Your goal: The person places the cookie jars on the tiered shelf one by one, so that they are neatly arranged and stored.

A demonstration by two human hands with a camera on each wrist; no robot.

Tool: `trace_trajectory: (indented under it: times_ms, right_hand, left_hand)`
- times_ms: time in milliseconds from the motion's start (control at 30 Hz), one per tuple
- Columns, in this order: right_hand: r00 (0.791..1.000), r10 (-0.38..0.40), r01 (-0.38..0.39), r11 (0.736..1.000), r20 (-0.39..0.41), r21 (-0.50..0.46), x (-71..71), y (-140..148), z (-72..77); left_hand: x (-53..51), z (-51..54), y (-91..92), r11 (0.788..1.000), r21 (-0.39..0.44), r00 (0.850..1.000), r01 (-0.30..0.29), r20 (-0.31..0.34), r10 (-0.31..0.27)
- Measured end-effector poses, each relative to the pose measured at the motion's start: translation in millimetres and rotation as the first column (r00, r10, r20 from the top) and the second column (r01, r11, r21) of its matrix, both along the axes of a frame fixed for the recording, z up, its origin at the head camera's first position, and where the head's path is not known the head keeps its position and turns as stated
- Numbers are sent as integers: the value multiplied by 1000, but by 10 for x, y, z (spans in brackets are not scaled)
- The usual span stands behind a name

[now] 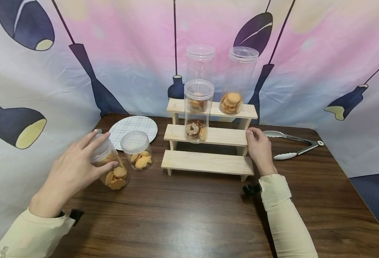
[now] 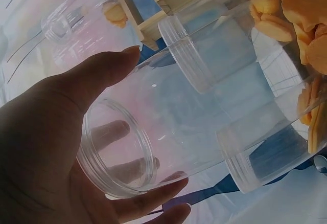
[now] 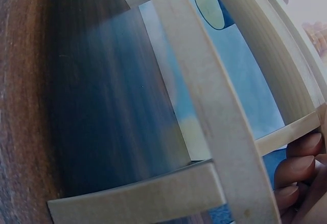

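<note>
My left hand (image 1: 76, 163) curls around the upper part of a tall clear jar (image 1: 116, 179) with fish-shaped and other cookies in its bottom. In the left wrist view, the thumb lies along one side of this jar (image 2: 168, 116) and the fingers along the other. A shorter lidded jar (image 1: 141, 161) of cookies stands just right of it. At the right end of the three-step wooden display stand (image 1: 205, 161), my right hand (image 1: 260, 147) grips the middle step. Its curled fingers (image 3: 299, 170) show beside the wood in the right wrist view.
On the stand are a jar (image 1: 197, 123) with a nut-topped cookie, a tall jar (image 1: 232, 102) of stacked cookies, and another jar (image 1: 200, 64) behind. A checked round plate (image 1: 150, 125) lies back left. Tongs (image 1: 305, 147) lie right of the stand. A patterned cloth (image 1: 137, 53) hangs behind.
</note>
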State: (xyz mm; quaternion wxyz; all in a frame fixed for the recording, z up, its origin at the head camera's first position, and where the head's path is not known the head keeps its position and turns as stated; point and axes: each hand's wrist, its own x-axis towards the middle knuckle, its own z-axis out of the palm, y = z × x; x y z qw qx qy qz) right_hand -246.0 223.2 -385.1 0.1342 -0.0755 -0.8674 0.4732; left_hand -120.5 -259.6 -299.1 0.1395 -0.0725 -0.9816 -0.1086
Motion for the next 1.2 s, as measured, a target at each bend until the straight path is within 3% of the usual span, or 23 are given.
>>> trace_trajectory:
  times_ms: [267,700,1033,1200]
  right_hand:
    - [1000,-2,2,1000,-5,-13,-12,3,-13]
    - [1000,-8,8,1000,-4,-20,-3,-5,-3]
    - [1000,6,-7,1000,-10,-15,0,7,-26]
    - [1000,13,-13,1000,-13,-13,-17,16,-22]
  left_hand:
    - [-4,-18,-3,1000,17,999,16,-39,-16]
    - [-5,-20,-7,1000,24,999,17,-43,-16]
    - [-25,-61,-33,995,41,991,94,-100,-89]
    - [-35,-55,-34,993,55,989,104,-107,-98]
